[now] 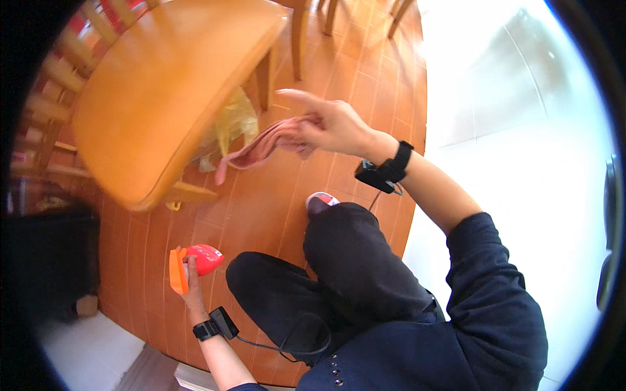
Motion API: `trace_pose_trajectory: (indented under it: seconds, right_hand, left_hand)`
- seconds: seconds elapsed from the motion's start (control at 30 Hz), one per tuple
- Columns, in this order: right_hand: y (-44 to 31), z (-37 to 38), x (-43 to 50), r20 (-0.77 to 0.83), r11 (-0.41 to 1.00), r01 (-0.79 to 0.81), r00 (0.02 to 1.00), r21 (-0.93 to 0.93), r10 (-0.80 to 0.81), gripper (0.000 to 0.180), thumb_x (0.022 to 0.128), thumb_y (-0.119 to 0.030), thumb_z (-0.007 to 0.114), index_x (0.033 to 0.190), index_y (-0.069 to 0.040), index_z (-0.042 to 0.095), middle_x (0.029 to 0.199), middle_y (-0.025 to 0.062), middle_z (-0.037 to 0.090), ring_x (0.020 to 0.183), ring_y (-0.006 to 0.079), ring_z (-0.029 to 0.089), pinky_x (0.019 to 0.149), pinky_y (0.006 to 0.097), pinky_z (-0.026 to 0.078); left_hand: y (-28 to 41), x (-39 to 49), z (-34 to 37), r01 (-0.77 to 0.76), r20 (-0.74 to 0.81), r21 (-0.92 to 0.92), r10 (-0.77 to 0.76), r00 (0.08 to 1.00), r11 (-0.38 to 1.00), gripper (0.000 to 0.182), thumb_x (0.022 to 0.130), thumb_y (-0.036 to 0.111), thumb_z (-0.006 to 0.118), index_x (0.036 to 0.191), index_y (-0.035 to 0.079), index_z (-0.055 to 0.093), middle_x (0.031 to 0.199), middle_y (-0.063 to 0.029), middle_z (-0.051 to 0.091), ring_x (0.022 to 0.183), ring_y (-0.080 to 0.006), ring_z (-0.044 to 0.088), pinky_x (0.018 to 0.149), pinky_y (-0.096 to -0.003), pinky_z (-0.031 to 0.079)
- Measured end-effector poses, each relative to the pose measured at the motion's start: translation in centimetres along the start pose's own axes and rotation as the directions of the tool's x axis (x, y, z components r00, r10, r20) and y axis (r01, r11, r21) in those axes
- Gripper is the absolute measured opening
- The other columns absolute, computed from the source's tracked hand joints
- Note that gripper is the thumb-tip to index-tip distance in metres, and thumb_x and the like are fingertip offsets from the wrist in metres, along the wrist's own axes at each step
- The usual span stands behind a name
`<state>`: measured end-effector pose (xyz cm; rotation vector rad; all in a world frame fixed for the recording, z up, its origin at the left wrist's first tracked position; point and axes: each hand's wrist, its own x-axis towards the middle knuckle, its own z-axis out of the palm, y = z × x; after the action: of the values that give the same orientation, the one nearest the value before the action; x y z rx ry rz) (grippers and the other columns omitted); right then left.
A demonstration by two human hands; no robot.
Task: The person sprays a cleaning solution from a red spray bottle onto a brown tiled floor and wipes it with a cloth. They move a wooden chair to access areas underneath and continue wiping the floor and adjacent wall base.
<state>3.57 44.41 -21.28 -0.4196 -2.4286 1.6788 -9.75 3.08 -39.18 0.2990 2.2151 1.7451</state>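
Observation:
My right hand (337, 124) grips a crumpled pink cloth (264, 141), which trails off to the left, near the edge of the wooden chair seat (166, 93). The index finger points away from the cloth. At the lower left my left hand (192, 278) is closed around a red bottle (205, 259) with an orange spray head (178, 271). The bottle is held over the wooden floor, away from the chair. Each wrist wears a black strap with a small black box and a cable.
A yellowish plastic bag (234, 122) lies on the floor behind the chair seat's edge. More wooden chair legs (297, 44) stand at the top. A black box-like object (49, 259) is at the far left. My bent knees (352, 254) are between my arms.

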Motion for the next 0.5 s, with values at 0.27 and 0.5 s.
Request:
trace_pose_trajectory:
  seconds: [0.27, 0.5]
  right_hand:
    - [14.7, 3.4, -20.7, -0.613, 0.953, -0.241, 0.729, 0.186, 0.304, 0.059, 0.088, -0.004, 0.047, 0.144, 0.000, 0.031, 0.103, 0.0080, 0.063, 0.092, 0.0117, 0.059, 0.082, 0.0244, 0.047]
    - [31.0, 23.9, -39.0, -0.818, 0.775, -0.620, 0.507, -0.127, 0.272, 0.071, 0.085, -0.007, 0.054, 0.148, -0.004, 0.022, 0.135, 0.0286, 0.040, 0.126, 0.0431, 0.041, 0.109, 0.0415, 0.032]
  left_hand:
    - [2.2, -1.1, -0.1, -0.082, 0.258, 0.071, 0.061, 0.964, 0.994, 0.040, 0.090, 0.017, 0.068, 0.126, 0.004, 0.057, 0.100, 0.0000, 0.060, 0.094, -0.0107, 0.055, 0.088, -0.0271, 0.044]
    - [-2.4, -0.6, -1.2, -0.072, 0.271, -0.083, 0.092, 0.958, 0.994, 0.039, 0.090, 0.019, 0.067, 0.124, 0.004, 0.057, 0.094, 0.0012, 0.058, 0.089, -0.0093, 0.054, 0.086, -0.0255, 0.043]
